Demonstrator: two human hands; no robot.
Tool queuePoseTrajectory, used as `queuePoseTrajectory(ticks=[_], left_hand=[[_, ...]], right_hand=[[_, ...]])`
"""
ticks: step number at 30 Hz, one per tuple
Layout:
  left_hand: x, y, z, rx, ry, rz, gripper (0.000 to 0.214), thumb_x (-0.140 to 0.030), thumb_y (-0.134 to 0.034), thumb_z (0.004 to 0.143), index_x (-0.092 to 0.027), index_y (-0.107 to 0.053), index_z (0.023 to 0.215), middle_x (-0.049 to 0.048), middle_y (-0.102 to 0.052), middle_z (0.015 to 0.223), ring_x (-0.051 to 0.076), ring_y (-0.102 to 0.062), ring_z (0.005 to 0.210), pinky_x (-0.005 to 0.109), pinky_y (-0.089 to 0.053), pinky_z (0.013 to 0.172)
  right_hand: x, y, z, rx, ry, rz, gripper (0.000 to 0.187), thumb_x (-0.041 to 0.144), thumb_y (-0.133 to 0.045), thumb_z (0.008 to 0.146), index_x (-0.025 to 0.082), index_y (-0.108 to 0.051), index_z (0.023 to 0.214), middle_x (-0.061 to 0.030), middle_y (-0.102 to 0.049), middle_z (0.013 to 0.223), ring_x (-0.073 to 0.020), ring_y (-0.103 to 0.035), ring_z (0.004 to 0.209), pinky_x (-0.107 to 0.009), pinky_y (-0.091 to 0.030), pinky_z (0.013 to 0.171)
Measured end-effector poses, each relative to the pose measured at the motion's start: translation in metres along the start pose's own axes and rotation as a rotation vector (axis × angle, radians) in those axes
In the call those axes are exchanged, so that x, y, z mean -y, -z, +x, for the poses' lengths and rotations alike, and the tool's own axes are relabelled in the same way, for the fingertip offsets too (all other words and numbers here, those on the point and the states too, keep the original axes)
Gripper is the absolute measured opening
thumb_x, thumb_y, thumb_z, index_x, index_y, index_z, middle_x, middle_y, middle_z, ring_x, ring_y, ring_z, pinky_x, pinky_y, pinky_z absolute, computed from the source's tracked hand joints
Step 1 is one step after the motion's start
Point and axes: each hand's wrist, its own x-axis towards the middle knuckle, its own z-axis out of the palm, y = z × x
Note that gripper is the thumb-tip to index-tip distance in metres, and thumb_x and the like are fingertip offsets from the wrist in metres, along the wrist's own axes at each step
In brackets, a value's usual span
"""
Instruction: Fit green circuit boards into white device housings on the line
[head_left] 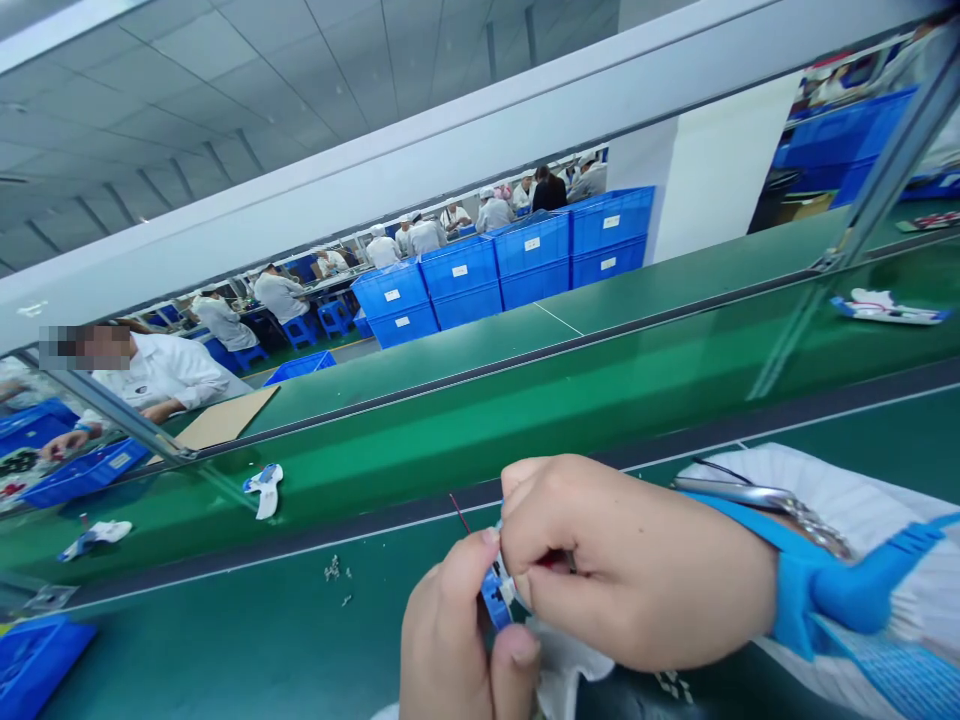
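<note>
My left hand (465, 635) pinches a small blue-and-white plastic part (495, 595) between thumb and fingers, near the bottom middle. A thin red wire (460, 512) sticks up beyond the fingertips. Against the part's right side, my right hand (600, 560) is closed, its fingers curled inward. What lies inside those fingers is mostly hidden; a bit of red shows there. A blue wrist strap (799, 590) circles my right wrist. Below the hands, a white piece (562, 665) is partly covered.
Small screws (334, 570) lie on the green bench (247, 630), left of my hands. Beyond, the green belt (450, 430) carries blue-and-white parts (264, 490). A blue bin (45, 660) stands at lower left. Across the line sits a co-worker (165, 370); blue crates (457, 270) are stacked behind.
</note>
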Motion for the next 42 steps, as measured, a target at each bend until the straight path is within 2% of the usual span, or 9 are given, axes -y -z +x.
queuePoseTrajectory(ticks=[3, 6, 11, 15, 25, 31, 37, 39, 42], left_hand=[[-0.001, -0.004, -0.006, -0.011, 0.099, 0.129, 0.037, -0.05, -0.049, 0.087, -0.026, -0.055, 0.114, 0.006, -0.069, 0.099, 0.022, -0.063, 0.087, 0.031, -0.04, 0.077], [-0.003, -0.009, -0.011, -0.015, 0.174, 0.106, 0.041, -0.052, -0.05, 0.084, -0.024, -0.053, 0.114, 0.0097, -0.067, 0.097, 0.025, -0.063, 0.083, 0.034, -0.042, 0.074], [-0.004, -0.01, -0.01, 0.038, 0.155, 0.011, 0.045, -0.059, -0.04, 0.086, -0.026, -0.048, 0.114, 0.0088, -0.063, 0.101, 0.026, -0.062, 0.088, 0.036, -0.043, 0.075], [-0.005, -0.004, -0.007, 0.123, 0.156, 0.056, 0.047, -0.06, -0.036, 0.087, -0.025, -0.043, 0.117, 0.0095, -0.063, 0.101, 0.026, -0.064, 0.083, 0.036, -0.046, 0.068], [0.001, 0.01, -0.002, 0.201, 0.158, -0.04, 0.044, -0.049, -0.056, 0.081, -0.024, -0.051, 0.116, 0.0106, -0.065, 0.106, 0.028, -0.065, 0.089, 0.035, -0.05, 0.069], [-0.001, 0.003, -0.013, 0.202, 0.269, 0.215, 0.047, -0.038, -0.061, 0.078, -0.022, -0.049, 0.121, 0.012, -0.068, 0.106, 0.033, -0.065, 0.094, 0.039, -0.049, 0.074], [-0.01, -0.012, -0.015, 0.216, 0.326, 0.542, 0.052, -0.037, -0.052, 0.08, -0.018, -0.036, 0.126, 0.0164, -0.07, 0.099, 0.037, -0.065, 0.088, 0.044, -0.047, 0.072], [-0.011, -0.013, -0.007, 0.284, 0.328, 0.494, 0.054, -0.036, -0.047, 0.082, -0.015, -0.03, 0.129, 0.0163, -0.071, 0.094, 0.035, -0.066, 0.082, 0.042, -0.047, 0.069], [-0.009, -0.012, 0.008, 0.507, 0.335, 0.429, 0.059, -0.038, -0.035, 0.087, -0.009, -0.023, 0.136, 0.0153, -0.07, 0.089, 0.032, -0.066, 0.076, 0.038, -0.046, 0.063]], right_hand=[[-0.001, -0.002, -0.001, -0.024, 0.004, -0.023, 0.035, 0.001, -0.051, 0.068, 0.016, -0.029, 0.045, 0.0047, -0.032, 0.044, -0.0103, -0.032, 0.054, -0.025, -0.029, 0.056], [-0.002, -0.001, -0.003, 0.023, -0.023, 0.016, 0.036, 0.003, -0.051, 0.07, 0.017, -0.029, 0.045, 0.0049, -0.033, 0.044, -0.0099, -0.029, 0.053, -0.025, -0.031, 0.058], [-0.003, 0.0, -0.004, 0.08, -0.086, 0.171, 0.029, 0.002, -0.047, 0.065, 0.016, -0.033, 0.044, 0.0056, -0.034, 0.044, -0.0087, -0.03, 0.052, -0.023, -0.034, 0.062], [-0.002, -0.001, -0.004, 0.069, -0.088, 0.132, 0.029, 0.009, -0.049, 0.069, 0.016, -0.036, 0.044, 0.0049, -0.038, 0.044, -0.0084, -0.029, 0.05, -0.024, -0.034, 0.063], [-0.001, -0.004, -0.004, 0.035, -0.052, 0.007, 0.037, 0.015, -0.053, 0.07, 0.016, -0.028, 0.043, 0.0045, -0.033, 0.043, -0.0087, -0.027, 0.05, -0.026, -0.031, 0.061], [-0.001, -0.007, -0.002, 0.012, -0.085, -0.089, 0.034, 0.007, -0.049, 0.068, 0.016, -0.027, 0.044, 0.0026, -0.037, 0.045, -0.0097, -0.029, 0.05, -0.027, -0.029, 0.058], [0.0, -0.01, -0.002, -0.046, -0.057, -0.112, 0.033, 0.008, -0.047, 0.067, 0.016, -0.023, 0.045, 0.0031, -0.034, 0.044, -0.0096, -0.025, 0.049, -0.026, -0.03, 0.058], [-0.005, -0.009, 0.002, 0.007, -0.105, -0.102, 0.032, 0.007, -0.047, 0.067, 0.016, -0.028, 0.043, 0.0032, -0.037, 0.045, -0.0093, -0.03, 0.05, -0.025, -0.032, 0.058], [-0.032, -0.004, 0.009, 0.069, -0.229, -0.067, 0.026, 0.01, -0.052, 0.069, 0.016, -0.045, 0.044, 0.0039, -0.047, 0.048, -0.0089, -0.041, 0.053, -0.022, -0.034, 0.058]])
